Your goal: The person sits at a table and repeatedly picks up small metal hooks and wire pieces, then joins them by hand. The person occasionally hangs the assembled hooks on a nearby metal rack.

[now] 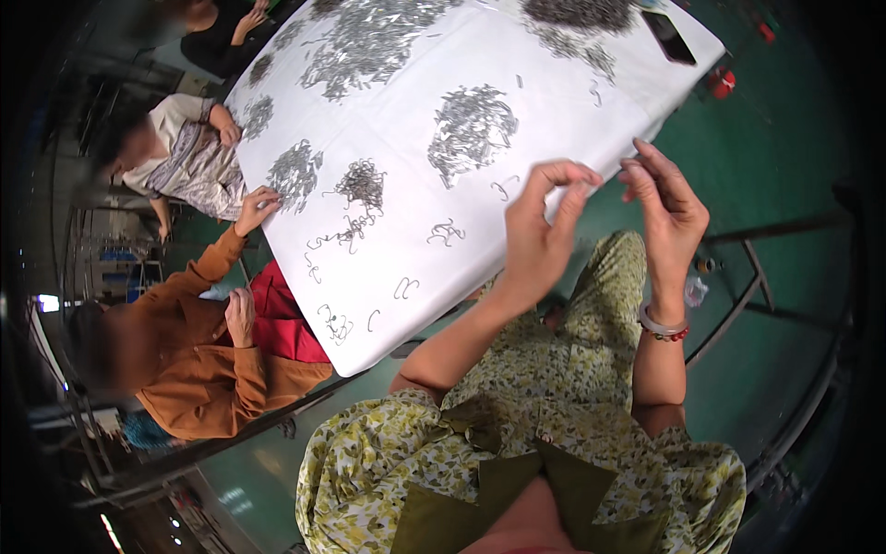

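Over the near edge of the white-covered table [406, 171], my left hand [540, 231] is closed in a pinch, thumb against forefinger. My right hand [674, 217], with bracelets at the wrist, is just beyond the edge, its thumb and forefinger pressed together and the other fingers raised. Whatever is in either pinch is too small to make out. A thin curved metal hook [499, 191] lies by my left hand. Left of it are a small cluster of hooks [447, 233] and a tangled heap of dark hooks [361, 189]. A pile of small grey metal strips [472, 129] lies farther back.
Larger heaps of metal pieces [374, 42] and a dark pile [581, 13] cover the far table. A black phone [669, 39] rests near the right corner. Along the left side sit co-workers, one in a brown jacket [194, 332] touching a strip pile [295, 174]. Metal bars [757, 272] stand at right.
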The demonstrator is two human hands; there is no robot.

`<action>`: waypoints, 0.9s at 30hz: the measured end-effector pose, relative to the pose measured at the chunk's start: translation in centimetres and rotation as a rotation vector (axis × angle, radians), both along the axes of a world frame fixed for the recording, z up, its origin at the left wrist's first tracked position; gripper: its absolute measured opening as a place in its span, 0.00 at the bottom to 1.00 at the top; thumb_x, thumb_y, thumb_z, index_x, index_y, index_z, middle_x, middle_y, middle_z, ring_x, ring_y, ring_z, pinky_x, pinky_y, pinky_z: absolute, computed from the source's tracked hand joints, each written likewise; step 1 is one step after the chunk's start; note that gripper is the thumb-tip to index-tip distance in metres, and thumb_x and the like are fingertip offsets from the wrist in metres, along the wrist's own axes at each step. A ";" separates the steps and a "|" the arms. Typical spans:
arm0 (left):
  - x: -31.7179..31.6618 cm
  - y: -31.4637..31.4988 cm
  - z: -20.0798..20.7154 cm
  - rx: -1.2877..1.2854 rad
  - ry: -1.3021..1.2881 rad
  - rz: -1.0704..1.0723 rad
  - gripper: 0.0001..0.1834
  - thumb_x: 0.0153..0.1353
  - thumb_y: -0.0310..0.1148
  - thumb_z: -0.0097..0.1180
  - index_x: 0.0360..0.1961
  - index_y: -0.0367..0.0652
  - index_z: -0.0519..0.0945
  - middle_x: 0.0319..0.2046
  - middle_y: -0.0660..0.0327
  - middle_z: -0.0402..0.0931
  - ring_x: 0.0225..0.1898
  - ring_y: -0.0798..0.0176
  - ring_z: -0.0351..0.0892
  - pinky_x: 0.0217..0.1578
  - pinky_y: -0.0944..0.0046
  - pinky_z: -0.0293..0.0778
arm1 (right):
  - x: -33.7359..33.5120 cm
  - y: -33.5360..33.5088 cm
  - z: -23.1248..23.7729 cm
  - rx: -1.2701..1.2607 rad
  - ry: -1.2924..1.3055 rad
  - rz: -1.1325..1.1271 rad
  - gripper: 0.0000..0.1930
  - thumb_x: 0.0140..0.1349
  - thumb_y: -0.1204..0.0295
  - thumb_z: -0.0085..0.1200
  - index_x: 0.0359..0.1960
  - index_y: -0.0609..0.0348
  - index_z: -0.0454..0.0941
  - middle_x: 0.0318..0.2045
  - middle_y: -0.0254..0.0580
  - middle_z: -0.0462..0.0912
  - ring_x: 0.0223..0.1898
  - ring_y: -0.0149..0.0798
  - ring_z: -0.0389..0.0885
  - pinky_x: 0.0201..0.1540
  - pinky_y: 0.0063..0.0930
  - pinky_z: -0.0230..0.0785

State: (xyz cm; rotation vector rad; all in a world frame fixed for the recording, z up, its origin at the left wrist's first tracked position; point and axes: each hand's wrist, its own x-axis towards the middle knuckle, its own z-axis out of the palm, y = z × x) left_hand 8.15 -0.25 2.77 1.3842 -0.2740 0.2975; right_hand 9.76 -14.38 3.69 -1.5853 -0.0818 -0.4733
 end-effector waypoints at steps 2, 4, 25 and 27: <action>-1.0 0.7 0.6 0.043 0.022 -0.056 0.06 0.68 0.24 0.48 0.44 0.35 0.71 0.41 0.57 0.75 0.44 0.69 0.73 0.48 0.68 0.68 | 2.3 -0.2 -0.8 -0.104 0.067 0.087 0.10 0.60 0.80 0.56 0.42 0.65 0.83 0.33 0.39 0.84 0.31 0.28 0.81 0.31 0.18 0.72; -1.9 0.8 -0.2 0.123 0.002 -0.071 0.05 0.67 0.23 0.48 0.43 0.35 0.72 0.42 0.57 0.75 0.44 0.69 0.73 0.47 0.68 0.69 | 5.3 1.0 -2.9 -0.229 0.161 0.234 0.08 0.60 0.77 0.55 0.40 0.62 0.84 0.32 0.39 0.84 0.32 0.28 0.81 0.32 0.21 0.71; -4.0 1.1 -1.3 0.192 -0.119 0.044 0.05 0.60 0.21 0.58 0.37 0.38 0.77 0.35 0.59 0.75 0.37 0.64 0.75 0.39 0.66 0.71 | 10.7 5.9 -9.4 -0.372 0.185 0.406 0.09 0.58 0.82 0.55 0.41 0.69 0.79 0.29 0.48 0.83 0.27 0.31 0.81 0.30 0.22 0.73; -3.9 1.4 -1.6 0.184 -0.106 0.042 0.05 0.60 0.22 0.58 0.37 0.38 0.77 0.34 0.59 0.75 0.36 0.64 0.75 0.38 0.66 0.71 | 11.0 4.4 -9.8 -0.306 0.213 0.419 0.10 0.59 0.83 0.54 0.43 0.69 0.79 0.31 0.44 0.82 0.27 0.31 0.81 0.31 0.21 0.74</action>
